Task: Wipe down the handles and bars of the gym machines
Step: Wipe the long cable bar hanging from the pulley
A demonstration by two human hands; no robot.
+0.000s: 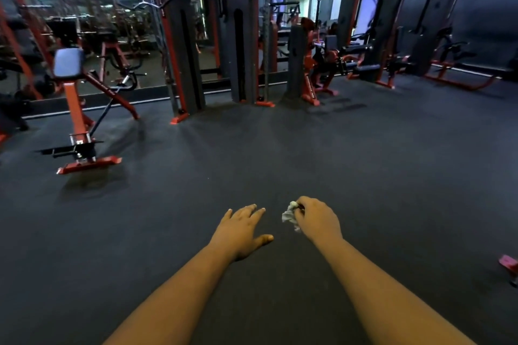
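a: status of hands?
b: right hand (316, 218) has its fingers curled round a crumpled white cloth (290, 216); left hand (241, 228) is spread wide, holding nothing. both hover over the dark floor (280, 154), well apart from every machine.
a: risk?
b: loosely bunched cloth may slip out mid-walk. open floor ahead; red bench frame (84, 131) left, cable towers (213, 36) beyond, red foot (508, 263) at right edge may trip.

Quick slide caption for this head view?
Right hand grips a crumpled cloth, left hand open, above dark gym floor; red machines ahead.
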